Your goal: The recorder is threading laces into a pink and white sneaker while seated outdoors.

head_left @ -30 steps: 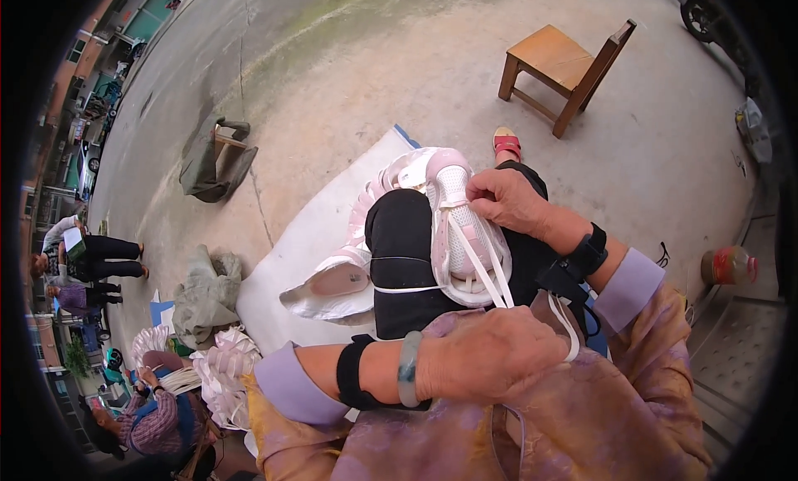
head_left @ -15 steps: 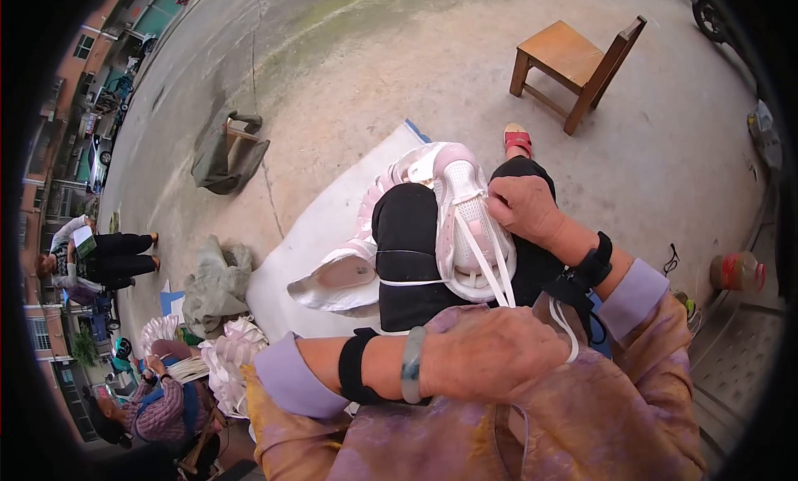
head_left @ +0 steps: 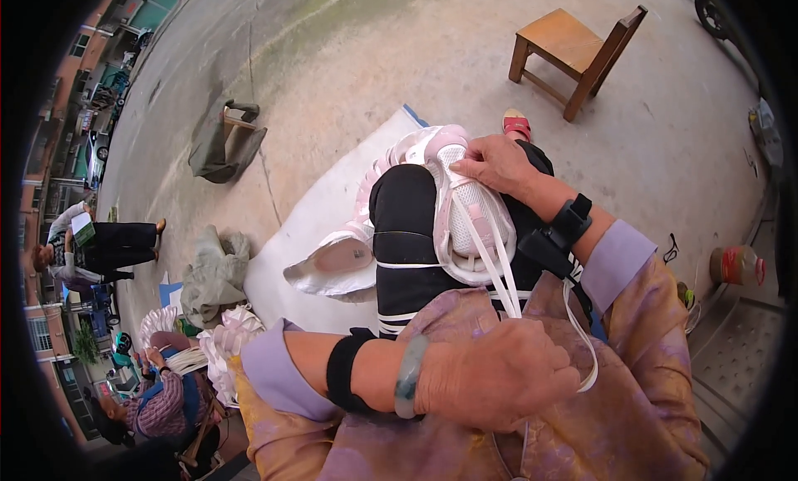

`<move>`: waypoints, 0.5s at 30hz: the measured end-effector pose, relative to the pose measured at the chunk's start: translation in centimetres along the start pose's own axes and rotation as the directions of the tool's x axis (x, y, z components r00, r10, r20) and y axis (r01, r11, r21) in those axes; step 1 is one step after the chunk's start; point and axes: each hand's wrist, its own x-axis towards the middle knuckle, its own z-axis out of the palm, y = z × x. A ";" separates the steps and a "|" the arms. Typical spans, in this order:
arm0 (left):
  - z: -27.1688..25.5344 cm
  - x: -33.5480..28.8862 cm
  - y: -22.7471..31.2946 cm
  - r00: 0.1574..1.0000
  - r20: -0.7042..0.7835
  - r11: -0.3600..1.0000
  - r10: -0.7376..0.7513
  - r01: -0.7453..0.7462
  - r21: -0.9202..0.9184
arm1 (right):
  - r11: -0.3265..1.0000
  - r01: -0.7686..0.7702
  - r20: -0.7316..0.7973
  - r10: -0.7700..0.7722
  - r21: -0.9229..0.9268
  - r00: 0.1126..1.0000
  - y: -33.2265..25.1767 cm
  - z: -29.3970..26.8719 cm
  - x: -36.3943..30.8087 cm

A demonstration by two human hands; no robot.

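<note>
A white and pink sneaker (head_left: 470, 219) lies across my black-clad knees, toe toward me. White shoelaces (head_left: 492, 261) run from it down into my left hand (head_left: 503, 373), which is closed on them; a loose end loops out to the right. Pinched at the lacing near the top of the tongue is my right hand (head_left: 503, 165); its fingertips partly hide the lace there. Beside my left knee, a second white shoe (head_left: 337, 263) lies with its opening showing. A chain of pink and white shoes (head_left: 374, 178) extends behind the knees.
White sheeting (head_left: 287, 269) lies under the shoes. A wooden chair (head_left: 565, 45) stands far right, a cloth-draped stool (head_left: 229, 140) far left. A lidded jar (head_left: 736, 265) is at right. One person (head_left: 170, 402) sits at lower left near more shoes; another (head_left: 108, 244) stands beyond.
My right hand has moved up and left along the sneaker toward its tongue. My left hand has shifted slightly down toward me, still closed on the laces.
</note>
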 end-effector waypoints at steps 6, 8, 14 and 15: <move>-0.3 0.0 -0.4 0.999 -0.043 0.996 0.025 -0.021 0.081 | 0.989 0.072 -0.070 -0.063 0.131 0.996 1.2 -0.2 -1.1; -0.2 0.1 -0.5 0.995 -0.097 0.996 0.016 -0.008 0.088 | 0.927 0.072 -0.083 -0.044 0.369 0.996 0.6 -1.3 -2.7; -0.2 0.8 -0.5 0.961 -0.264 0.992 0.086 -0.057 0.115 | 0.897 0.280 -0.014 -0.292 0.341 0.956 0.3 -2.9 -8.0; -0.1 0.9 -0.6 0.961 -0.258 0.990 0.100 -0.070 0.123 | 0.902 0.361 -0.027 -0.365 0.239 0.931 0.1 -2.5 -8.4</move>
